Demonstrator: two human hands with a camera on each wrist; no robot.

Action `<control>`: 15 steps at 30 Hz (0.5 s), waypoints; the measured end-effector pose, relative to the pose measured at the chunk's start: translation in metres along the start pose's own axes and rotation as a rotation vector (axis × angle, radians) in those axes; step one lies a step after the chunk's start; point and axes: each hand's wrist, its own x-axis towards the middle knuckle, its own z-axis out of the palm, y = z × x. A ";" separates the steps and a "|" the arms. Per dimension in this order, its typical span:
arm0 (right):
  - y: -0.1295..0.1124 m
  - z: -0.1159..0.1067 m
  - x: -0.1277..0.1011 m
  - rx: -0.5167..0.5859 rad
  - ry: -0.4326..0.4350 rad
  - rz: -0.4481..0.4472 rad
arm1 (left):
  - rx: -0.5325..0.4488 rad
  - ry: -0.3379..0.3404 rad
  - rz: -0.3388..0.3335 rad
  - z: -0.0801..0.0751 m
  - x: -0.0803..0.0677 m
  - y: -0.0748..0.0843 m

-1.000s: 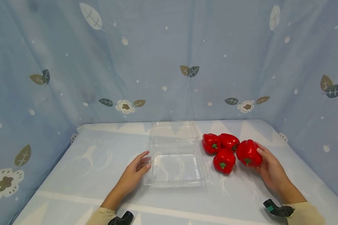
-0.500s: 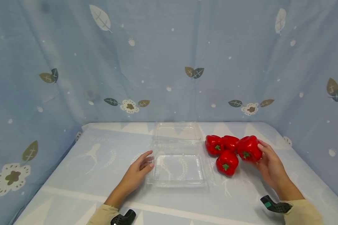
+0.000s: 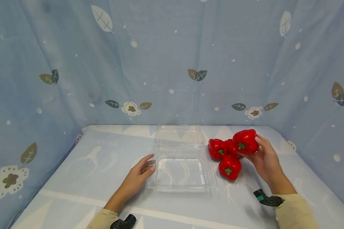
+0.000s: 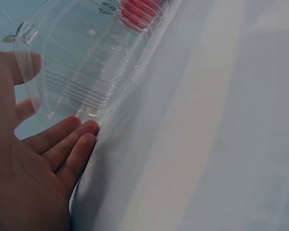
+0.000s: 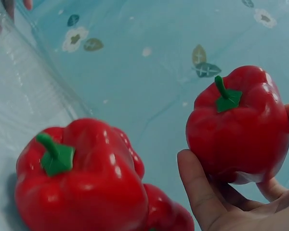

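From the head view, a red pepper [image 3: 245, 141] is gripped by the right hand [image 3: 265, 159], lifted above three other peppers [image 3: 225, 156] beside the open clear container [image 3: 180, 171]. At the left wrist, the left hand [image 4: 36, 178] is laid flat with fingers straight against the container's edge. At the right wrist, the held pepper [image 5: 238, 125] is cupped by curled fingers [image 5: 195, 187], a second pepper [image 5: 79, 178] lying close beside it.

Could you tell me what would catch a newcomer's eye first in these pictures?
The glossy red peppers: the right hand holds one red pepper lifted above three others clustered on the table. Beside them lies an open clear plastic clamshell box, with the left hand at its left edge.
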 end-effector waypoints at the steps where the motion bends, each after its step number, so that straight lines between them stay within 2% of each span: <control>1: -0.001 0.002 0.001 0.000 0.004 0.001 | -0.001 0.001 0.000 0.000 0.000 0.000; 15: -0.002 0.026 0.008 -0.013 -0.004 0.013 | 0.013 0.006 -0.015 0.000 -0.001 0.002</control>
